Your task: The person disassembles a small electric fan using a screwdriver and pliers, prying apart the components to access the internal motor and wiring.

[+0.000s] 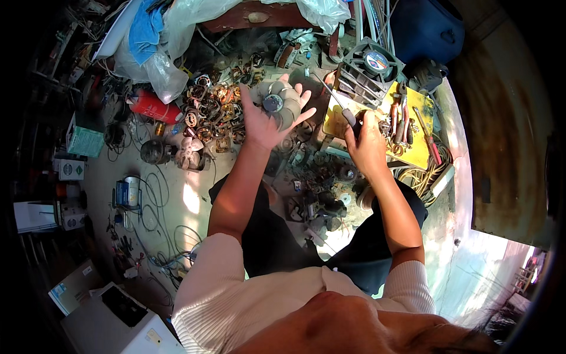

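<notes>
A small fan blade wheel with greyish rounded blades and a dark round hub rests on the upturned palm of my left hand. The fingers of that hand spread out under and around it, somewhat blurred. My right hand is closed round the dark handle of a screwdriver, whose thin metal shaft points up and to the left. It is above the near left part of a yellow board. On that board lie pliers and a red-handled tool.
A square fan sits behind the board, before a blue barrel. Dismantled motor parts pile up at centre left, beside a red cylinder. Loose cables cross the left floor. More dirty parts lie between my legs.
</notes>
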The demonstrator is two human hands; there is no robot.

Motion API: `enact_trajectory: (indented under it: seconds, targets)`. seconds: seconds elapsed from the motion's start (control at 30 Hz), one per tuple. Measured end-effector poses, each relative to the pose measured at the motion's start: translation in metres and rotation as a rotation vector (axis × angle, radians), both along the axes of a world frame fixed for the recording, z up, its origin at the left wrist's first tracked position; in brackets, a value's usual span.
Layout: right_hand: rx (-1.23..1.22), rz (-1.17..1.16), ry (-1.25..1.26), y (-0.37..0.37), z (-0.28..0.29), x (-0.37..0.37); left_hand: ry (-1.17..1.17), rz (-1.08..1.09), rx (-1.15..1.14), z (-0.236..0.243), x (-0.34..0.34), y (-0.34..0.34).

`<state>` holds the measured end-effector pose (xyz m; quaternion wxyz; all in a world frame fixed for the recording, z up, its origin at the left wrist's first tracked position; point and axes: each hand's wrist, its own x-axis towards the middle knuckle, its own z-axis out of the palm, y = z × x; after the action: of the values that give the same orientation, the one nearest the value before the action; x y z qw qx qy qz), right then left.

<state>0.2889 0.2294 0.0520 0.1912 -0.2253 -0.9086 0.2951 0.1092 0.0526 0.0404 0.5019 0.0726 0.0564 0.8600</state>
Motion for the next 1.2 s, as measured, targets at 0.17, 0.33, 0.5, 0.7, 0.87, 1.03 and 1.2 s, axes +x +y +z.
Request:
enact_trajectory:
  seconds: [0.17,0.33,0.5,0.7,0.87,1.03,1.2]
  targets:
    - [-0.407,0.181,0.107,-0.020,0.033,0.010,-0.043,0.139,-0.080,0.007,-0.006,-0.005]
    - [-0.391,0.355,0.143,-0.024,0.035,0.017,-0.172,0.170,-0.052,0.005,-0.009,-0.010]
    - [-0.526,0.361,0.059,-0.024,0.034,0.021,-0.262,0.232,-0.120,0.003,-0.009,-0.009]
    - [-0.626,0.397,0.000,-0.024,0.033,0.023,-0.302,0.294,-0.236,0.010,-0.005,-0.005]
    - [-0.750,0.389,-0.016,-0.026,0.027,0.022,-0.229,0.332,-0.344,0.011,-0.004,-0.001]
    - [-0.790,0.388,-0.005,-0.028,0.024,0.021,-0.177,0.364,-0.374,0.014,0.001,0.004]
    - [-0.914,0.398,-0.068,-0.028,0.024,0.020,-0.061,0.428,-0.513,0.007,-0.003,0.009]
